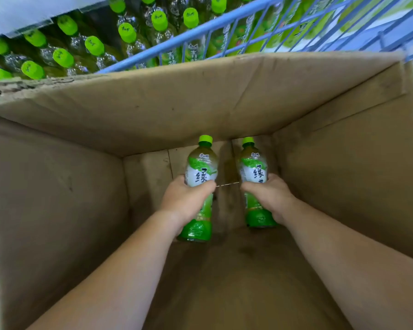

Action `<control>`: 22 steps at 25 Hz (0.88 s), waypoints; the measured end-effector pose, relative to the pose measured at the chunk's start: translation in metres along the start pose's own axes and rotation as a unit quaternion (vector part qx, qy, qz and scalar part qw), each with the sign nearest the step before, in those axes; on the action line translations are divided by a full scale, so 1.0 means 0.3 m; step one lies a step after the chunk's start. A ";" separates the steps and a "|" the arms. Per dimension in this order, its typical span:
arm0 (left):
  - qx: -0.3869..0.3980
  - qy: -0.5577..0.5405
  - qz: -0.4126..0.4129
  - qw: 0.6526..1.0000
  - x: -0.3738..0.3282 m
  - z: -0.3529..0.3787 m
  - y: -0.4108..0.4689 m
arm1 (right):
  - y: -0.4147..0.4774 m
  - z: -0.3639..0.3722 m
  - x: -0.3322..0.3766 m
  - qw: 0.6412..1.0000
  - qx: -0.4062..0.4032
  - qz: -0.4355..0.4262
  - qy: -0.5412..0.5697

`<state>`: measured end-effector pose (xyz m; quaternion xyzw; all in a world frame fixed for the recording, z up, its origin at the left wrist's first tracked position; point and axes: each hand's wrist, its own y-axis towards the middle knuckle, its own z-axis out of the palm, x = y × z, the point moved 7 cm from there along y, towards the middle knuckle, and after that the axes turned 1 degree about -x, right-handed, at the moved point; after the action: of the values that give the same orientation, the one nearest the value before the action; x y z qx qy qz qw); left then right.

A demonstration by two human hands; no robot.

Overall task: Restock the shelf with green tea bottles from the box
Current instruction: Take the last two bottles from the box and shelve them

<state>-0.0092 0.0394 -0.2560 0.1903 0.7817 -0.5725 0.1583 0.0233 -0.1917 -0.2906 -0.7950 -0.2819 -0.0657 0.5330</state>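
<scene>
Box: a big brown cardboard box (57,210), open at the top and seen from above. Its walls are tall and it goes down deep.
Inside the box: only two green tea bottles show, both down low near the far wall of the box. I can see no others in there.
Left bottle: the left bottle (202,163) has a green cap and a white and green label. Its cap points at the far wall of the box.
Right bottle: the right bottle (253,165) looks the same and is just beside it, with a small gap between them.
Left hand: the left hand (185,201) reaches down into the box. Its grip is closed round the middle of the left bottle.
Right hand: the right hand (270,196) has its grip closed round the middle of the right bottle.
Touching the box floor: I cannot tell if the bottles rest on it or are just off it.
Shelf: past the far wall of the box is the shelf (224,21) with a blue wire front. It holds rows of shelf bottles (127,32) with green caps, packed close.
Step now: I think this is the picking-up step. Both bottles are held but not yet out of the box.
How far along: it looks close to done, as these seem to be the last two.
Next move: lift both bottles up past the tall box walls without bumping them, then carry them over the far wall of the box to the shelf. A free spot may be hard to find there. Stand them with caps up.
</scene>
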 end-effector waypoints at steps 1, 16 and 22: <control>-0.002 0.001 0.002 1.000 -0.003 -0.025 -0.033 | -0.036 -0.011 0.016 1.000 0.003 0.004 0.007; 0.035 -0.014 0.081 0.996 -0.176 -0.318 -0.615 | -0.775 -0.172 0.222 0.995 0.038 -0.095 0.016; -0.002 -0.039 0.146 0.989 -0.217 -0.477 -0.812 | -1.032 -0.253 0.281 0.985 0.014 -0.172 -0.021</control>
<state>-0.0730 0.1022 0.0198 0.2796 0.7402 -0.5485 0.2705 -0.0522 -0.1425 0.0264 -0.7279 -0.4268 -0.1360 0.5191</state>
